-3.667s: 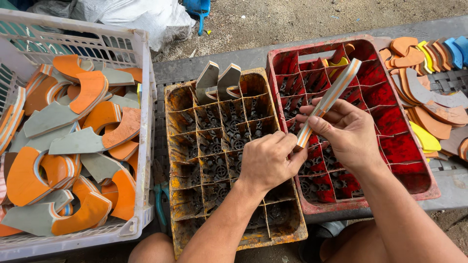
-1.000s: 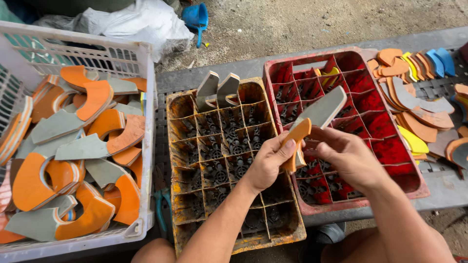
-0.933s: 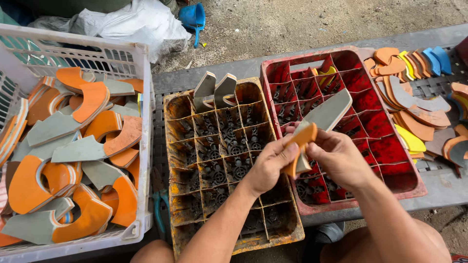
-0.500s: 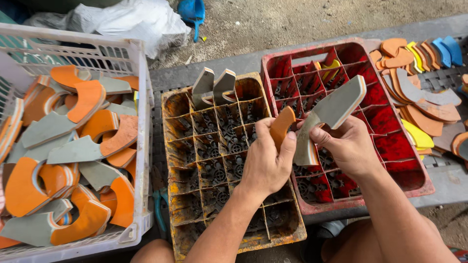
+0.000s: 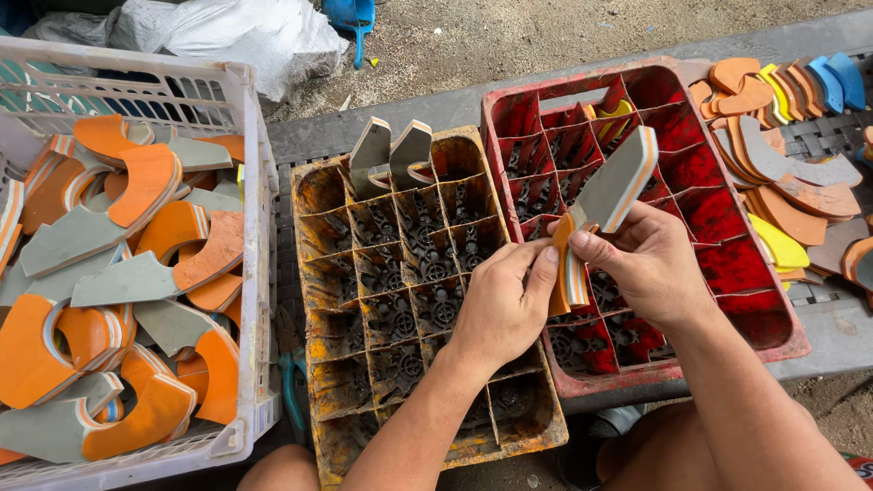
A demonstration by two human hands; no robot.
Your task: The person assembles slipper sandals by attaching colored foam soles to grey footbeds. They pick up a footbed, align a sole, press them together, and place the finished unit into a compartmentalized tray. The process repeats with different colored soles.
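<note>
Both hands hold one layered foam piece (image 5: 607, 195) above the red crate (image 5: 782, 300): the right hand (image 5: 647, 265) clenches its grey part, and the left hand (image 5: 502, 305), at its 9 o'clock, pinches the orange strip (image 5: 560, 264), seemingly to peel it away.

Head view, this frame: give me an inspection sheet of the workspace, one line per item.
Surface: grey slatted bench with gravel ground behind it.
Job's things: curved grey piece with orange striped edge; yellow divided crate with two grey pieces standing in a back compartment; red divided crate.
Clutter: white basket piled with orange and grey offcuts; loose coloured offcuts on the bench at right.
Grips: left hand and right hand both pinch the curved piece over the red crate.
Cables: nothing seen.
Surroundings: white sack, blue object.
</note>
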